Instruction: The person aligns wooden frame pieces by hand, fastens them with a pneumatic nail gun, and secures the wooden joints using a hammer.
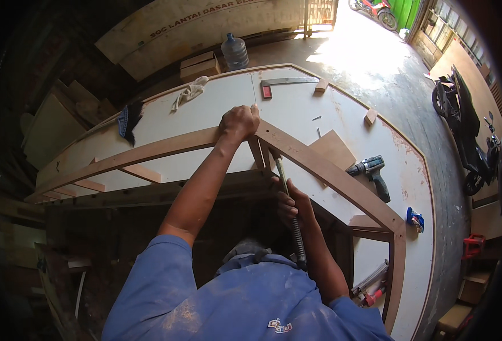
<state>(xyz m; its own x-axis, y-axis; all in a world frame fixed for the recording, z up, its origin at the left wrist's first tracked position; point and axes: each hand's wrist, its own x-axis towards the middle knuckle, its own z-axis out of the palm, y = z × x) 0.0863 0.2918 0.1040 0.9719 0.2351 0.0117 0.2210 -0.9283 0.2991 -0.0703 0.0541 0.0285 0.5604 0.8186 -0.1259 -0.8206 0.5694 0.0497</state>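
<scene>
My left hand [239, 121] is closed over the top corner of a brown wooden frame [160, 149], where its two long rails meet. The frame lies on a large white worktable [217, 105]. My right hand [288, 203] sits lower, just under that corner. It grips the threaded metal rod of a bar clamp [294, 230], which runs from the joint down toward my chest. Both forearms reach out from blue sleeves.
A cordless drill [371, 171], a try square [285, 83], a cloth [189, 91], a brush [129, 120], small wood blocks [334, 149] and a blue tape measure [415, 219] lie on the table. A second clamp [370, 290] sits at the near right edge. A water jug [235, 52] stands behind, and a motorcycle [467, 133] is parked at right.
</scene>
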